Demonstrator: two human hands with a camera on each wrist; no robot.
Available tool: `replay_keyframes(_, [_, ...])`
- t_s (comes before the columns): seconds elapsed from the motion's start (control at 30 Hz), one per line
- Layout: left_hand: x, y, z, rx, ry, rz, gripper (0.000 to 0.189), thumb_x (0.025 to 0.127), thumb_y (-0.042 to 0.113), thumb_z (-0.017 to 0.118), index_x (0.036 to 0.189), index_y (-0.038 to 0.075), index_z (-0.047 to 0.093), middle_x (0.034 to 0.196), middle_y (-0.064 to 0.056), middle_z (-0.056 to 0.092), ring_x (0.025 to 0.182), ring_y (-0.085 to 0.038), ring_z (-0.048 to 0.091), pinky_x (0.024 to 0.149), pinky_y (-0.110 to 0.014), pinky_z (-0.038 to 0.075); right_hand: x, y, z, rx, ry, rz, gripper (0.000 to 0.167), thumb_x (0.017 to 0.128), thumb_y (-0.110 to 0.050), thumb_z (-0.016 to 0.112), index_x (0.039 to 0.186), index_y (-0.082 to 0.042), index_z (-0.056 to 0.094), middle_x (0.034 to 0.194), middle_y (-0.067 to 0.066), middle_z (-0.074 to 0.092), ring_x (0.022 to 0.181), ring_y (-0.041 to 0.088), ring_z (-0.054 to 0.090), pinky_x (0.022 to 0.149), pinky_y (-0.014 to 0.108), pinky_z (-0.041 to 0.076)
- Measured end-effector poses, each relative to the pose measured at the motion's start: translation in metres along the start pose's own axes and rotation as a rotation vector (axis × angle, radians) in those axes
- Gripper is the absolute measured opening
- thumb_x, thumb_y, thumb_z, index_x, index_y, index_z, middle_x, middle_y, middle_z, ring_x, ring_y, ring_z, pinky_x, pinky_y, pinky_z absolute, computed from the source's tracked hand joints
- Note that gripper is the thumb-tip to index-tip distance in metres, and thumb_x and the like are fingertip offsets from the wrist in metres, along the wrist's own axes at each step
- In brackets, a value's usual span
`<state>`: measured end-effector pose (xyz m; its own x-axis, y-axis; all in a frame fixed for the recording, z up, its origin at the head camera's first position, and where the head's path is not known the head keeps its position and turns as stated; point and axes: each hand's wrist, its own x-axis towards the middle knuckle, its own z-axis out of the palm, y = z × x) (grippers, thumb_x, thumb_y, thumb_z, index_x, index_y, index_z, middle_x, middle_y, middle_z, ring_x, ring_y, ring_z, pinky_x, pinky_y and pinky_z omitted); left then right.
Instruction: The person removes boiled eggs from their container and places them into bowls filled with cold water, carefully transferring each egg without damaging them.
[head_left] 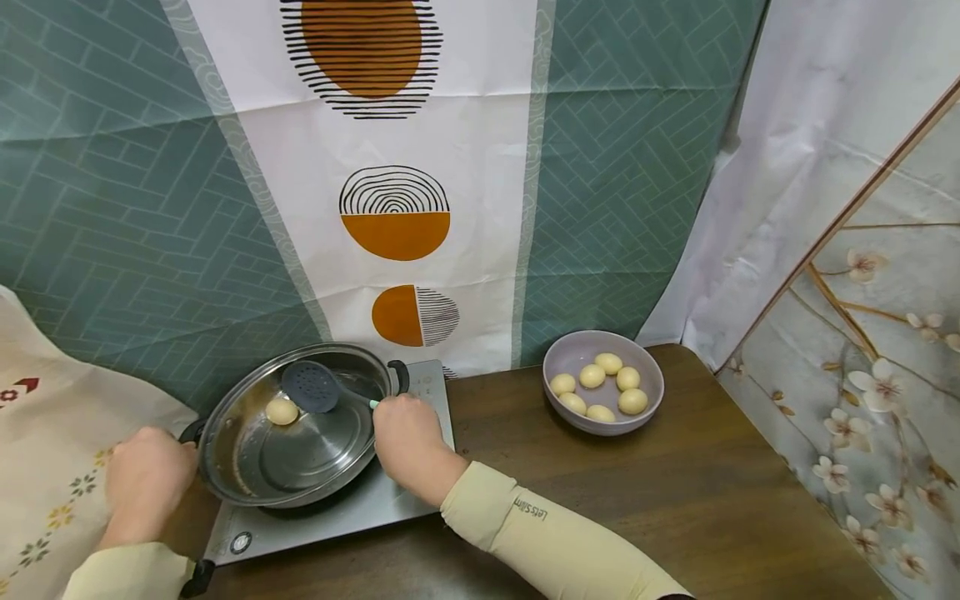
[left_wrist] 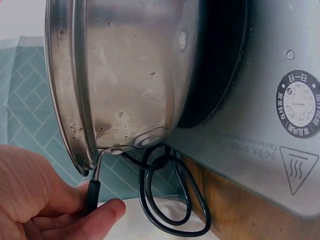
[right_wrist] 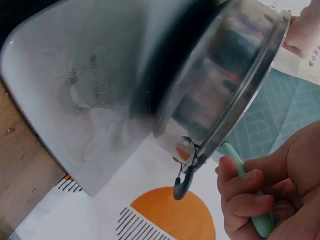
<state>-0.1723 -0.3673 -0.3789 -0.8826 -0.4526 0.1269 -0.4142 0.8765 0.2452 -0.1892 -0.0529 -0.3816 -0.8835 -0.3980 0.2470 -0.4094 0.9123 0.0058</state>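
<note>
A wide stainless steel pan [head_left: 300, 458] with black side handles sits on the induction cooker. My left hand [head_left: 150, 471] is at its left side, pinching the black handle [left_wrist: 93, 196] between thumb and fingers. My right hand [head_left: 408, 437] curls its fingers round the mint-green handle [right_wrist: 263, 225] of a skimmer over the pan's right rim. The skimmer's dark perforated head [head_left: 311, 387] is inside the pan, just beside a single pale yellow egg [head_left: 282, 411]. Whether the head touches the egg, I cannot tell.
A lilac bowl [head_left: 558, 354] with several pale yellow eggs [head_left: 592, 376] stands on the wooden table [head_left: 525, 467] to the right. The silver cooker [head_left: 330, 521] lies under the pan. A coiled black cord [left_wrist: 192, 220] hangs by the left handle. Patterned cloth [head_left: 615, 167] borders the back.
</note>
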Motion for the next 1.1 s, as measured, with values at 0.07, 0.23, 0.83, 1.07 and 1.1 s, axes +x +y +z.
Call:
replay_keyframes(0.07, [0.0, 0.0, 0.001, -0.002, -0.007, 0.0, 0.038, 0.077, 0.019, 0.056, 0.075, -0.02, 0.059, 0.079, -0.044, 0.054, 0.074, -0.056, 0.049, 0.055, -0.051, 0.038, 0.001, 0.0, 0.001, 0.013, -0.013, 0.0, 0.018, 0.088, -0.029, 0.059, 0.08, -0.013, 0.064, 0.068, -0.001, 0.06, 0.06, 0.011, 0.06, 0.047, 0.025, 0.045])
replay_keyframes(0.23, [0.0, 0.0, -0.001, 0.007, -0.02, 0.003, 0.04, 0.077, 0.019, 0.055, 0.077, -0.021, 0.059, 0.082, -0.044, 0.054, 0.076, -0.057, 0.049, 0.056, -0.051, 0.038, 0.001, 0.002, 0.002, 0.04, -0.031, -0.028, 0.015, 0.085, -0.028, 0.063, 0.08, -0.014, 0.063, 0.069, -0.002, 0.06, 0.061, 0.01, 0.06, 0.047, 0.025, 0.045])
replay_keyframes(0.83, [0.001, 0.004, 0.0, 0.039, -0.071, -0.051, 0.043, 0.081, 0.022, 0.055, 0.084, -0.021, 0.059, 0.087, -0.043, 0.054, 0.081, -0.055, 0.05, 0.059, -0.05, 0.04, -0.023, 0.005, -0.007, 0.06, -0.085, -0.099, 0.015, 0.079, -0.029, 0.067, 0.073, -0.019, 0.058, 0.062, -0.006, 0.054, 0.05, 0.009, 0.05, 0.042, 0.026, 0.034])
replay_keyframes(1.07, [-0.001, 0.005, 0.001, 0.016, -0.058, -0.064, 0.041, 0.081, 0.019, 0.054, 0.082, -0.021, 0.059, 0.087, -0.043, 0.053, 0.082, -0.055, 0.048, 0.062, -0.051, 0.038, -0.037, 0.007, -0.015, 0.115, -0.08, -0.135, 0.014, 0.077, -0.021, 0.066, 0.067, -0.018, 0.056, 0.059, -0.007, 0.052, 0.047, 0.008, 0.045, 0.04, 0.025, 0.033])
replay_keyframes(1.1, [-0.001, 0.005, 0.001, 0.012, -0.054, -0.062, 0.041, 0.08, 0.019, 0.054, 0.082, -0.021, 0.058, 0.087, -0.044, 0.053, 0.082, -0.055, 0.048, 0.062, -0.051, 0.038, -0.039, 0.008, -0.017, 0.125, -0.088, -0.14, 0.014, 0.077, -0.02, 0.066, 0.066, -0.018, 0.057, 0.058, -0.007, 0.052, 0.047, 0.008, 0.044, 0.039, 0.025, 0.032])
